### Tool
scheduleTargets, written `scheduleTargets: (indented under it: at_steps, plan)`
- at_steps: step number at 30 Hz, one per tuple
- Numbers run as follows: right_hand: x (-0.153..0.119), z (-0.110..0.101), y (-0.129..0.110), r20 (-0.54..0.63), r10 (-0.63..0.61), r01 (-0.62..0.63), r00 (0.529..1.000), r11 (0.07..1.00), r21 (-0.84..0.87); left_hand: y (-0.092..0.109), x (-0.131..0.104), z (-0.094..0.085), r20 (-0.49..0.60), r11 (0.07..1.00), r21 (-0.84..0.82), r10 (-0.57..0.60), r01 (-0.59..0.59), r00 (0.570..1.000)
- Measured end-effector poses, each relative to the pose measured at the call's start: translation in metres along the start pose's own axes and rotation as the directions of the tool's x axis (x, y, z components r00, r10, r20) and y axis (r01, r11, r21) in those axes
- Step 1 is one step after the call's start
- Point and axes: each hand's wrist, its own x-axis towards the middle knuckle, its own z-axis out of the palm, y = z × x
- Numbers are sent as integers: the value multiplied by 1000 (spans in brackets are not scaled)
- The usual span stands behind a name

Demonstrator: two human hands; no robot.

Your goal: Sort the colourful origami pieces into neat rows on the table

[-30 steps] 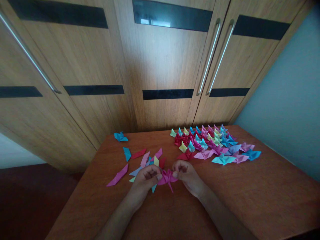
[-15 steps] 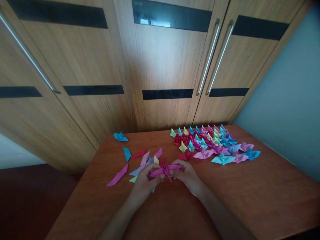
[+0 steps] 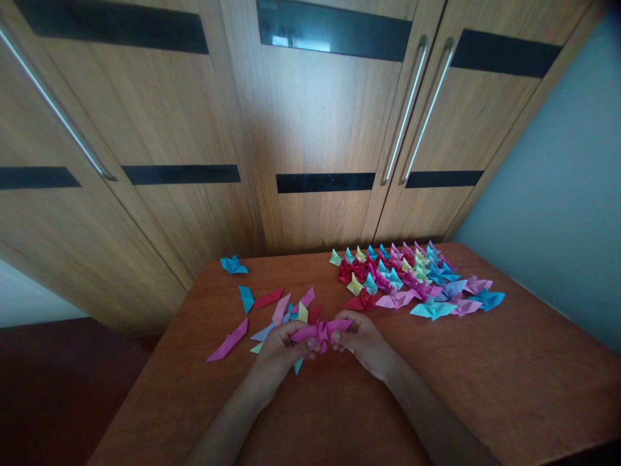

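Observation:
Between my two hands is a pink origami crane [image 3: 322, 331], its wings stretched out to both sides. My left hand [image 3: 283, 349] pinches the left wing close to the body. On the other side, my right hand [image 3: 365, 342] grips the right wing with thumb and fingers. The crane is held just above the table, and fingertips cover part of its underside. Beside and behind my left hand lie loose folded paper pieces, among them a lilac piece [image 3: 263, 332] and a yellow one [image 3: 303, 312].
Rows of finished paper cranes [image 3: 395, 275] in many colours fill the back right of the wooden table [image 3: 339, 414]. A blue crane [image 3: 233, 265] sits at the back left. A magenta folded strip [image 3: 228, 341] lies at left. Wooden cupboard doors [image 3: 320, 116] stand behind.
The crane's middle has tilted a little and its hanging point no longer shows below. My fingers have closed in slightly under its body; both hands stay in nearly the same place.

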Motion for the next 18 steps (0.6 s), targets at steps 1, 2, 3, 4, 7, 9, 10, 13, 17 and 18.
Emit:
scheduleTargets:
  at_steps: [1, 2, 3, 4, 7, 9, 10, 13, 17, 18]
  plan:
    - [0, 0, 0, 3, 11, -11, 1000, 1000, 12, -1, 0, -1, 14, 1000, -16, -1, 1, 1000]
    - [0, 0, 0, 8, 20, -20, 1000, 999, 26, -3, 0, -3, 25, 1000, -30, -2, 2, 1000]
    - [-1, 0, -1, 15, 28, -28, 1000, 999, 44, -4, 0, -4, 32, 999, -43, -2, 4, 999]
    - [-1, 0, -1, 21, 32, -34, 999, 997, 65, -4, 0, -5, 36, 998, -56, -4, 6, 999]
    - [-2, -1, -3, 38, 36, -40, 999, 993, 114, -5, 0, -8, 59, 995, -98, -16, 22, 998]
    - [-2, -2, -3, 44, 31, -36, 999, 991, 126, -3, -1, -8, 87, 990, -137, -30, 41, 996]
    - [-1, -2, -3, 43, 28, -34, 999, 991, 129, -3, -2, -7, 99, 986, -159, -38, 53, 994]
    - [0, -3, -3, 27, 31, -34, 999, 989, 143, -1, -3, -5, 102, 974, -209, -67, 87, 993]
    - [1, -2, -4, -6, 15, -14, 1000, 989, 145, 0, -2, -3, 34, 970, -229, -79, 84, 996]
    - [1, -2, -4, -12, 4, -2, 1000, 990, 139, 0, -1, -3, 20, 974, -217, -68, 71, 997]
